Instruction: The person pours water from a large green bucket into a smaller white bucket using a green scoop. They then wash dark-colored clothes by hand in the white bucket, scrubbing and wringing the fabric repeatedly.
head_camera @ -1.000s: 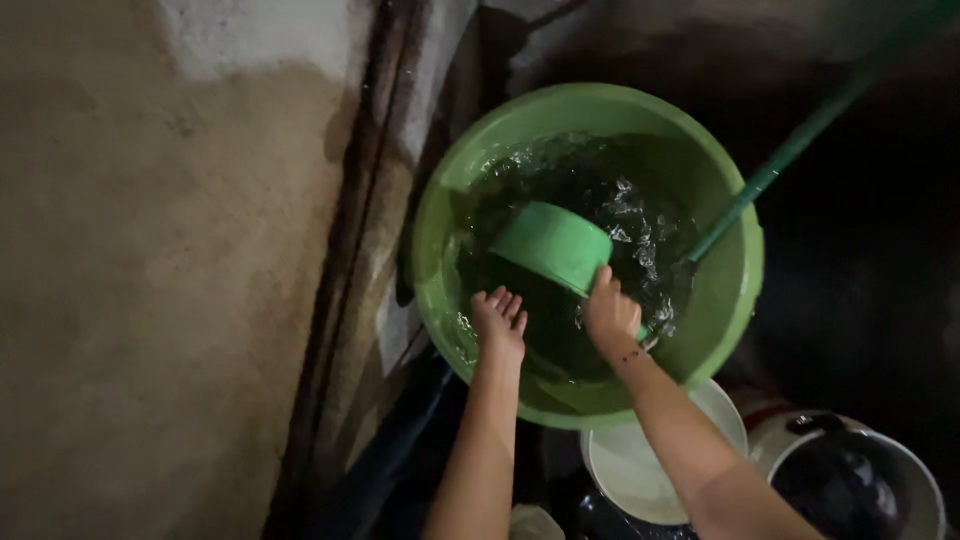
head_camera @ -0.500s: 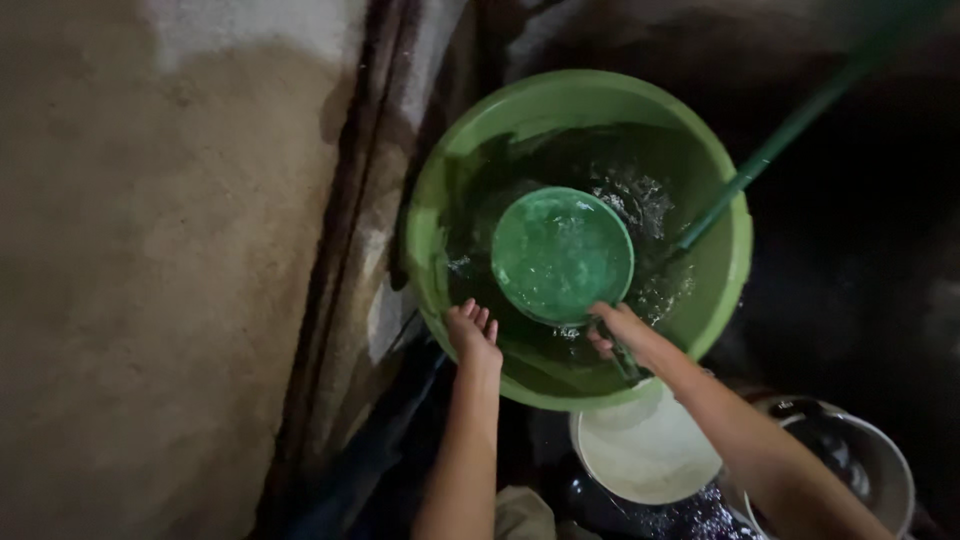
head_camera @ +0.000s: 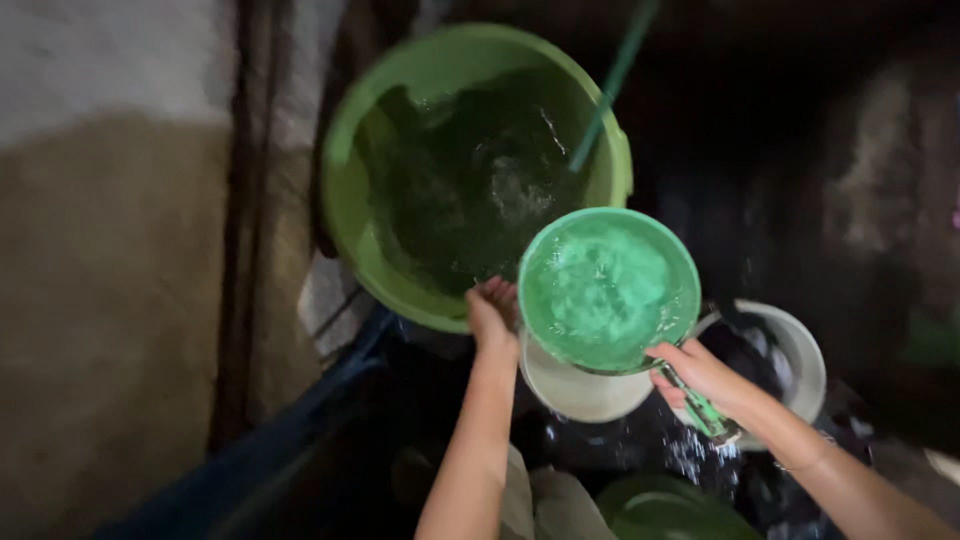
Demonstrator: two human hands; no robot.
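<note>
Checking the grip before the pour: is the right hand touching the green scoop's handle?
Touching. The head view shows the right hand closed around the handle of the water-filled green scoop.

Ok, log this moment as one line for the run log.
right hand: grips handle of green dipper, full of water | left hand: on rim of big green tub | white bowl under dipper

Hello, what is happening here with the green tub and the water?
A person holds a green dipper full of water by its handle in the right hand, above a white bowl. The left hand rests at the rim of the big green tub, which holds dark water. A green hose reaches into the tub.
</note>
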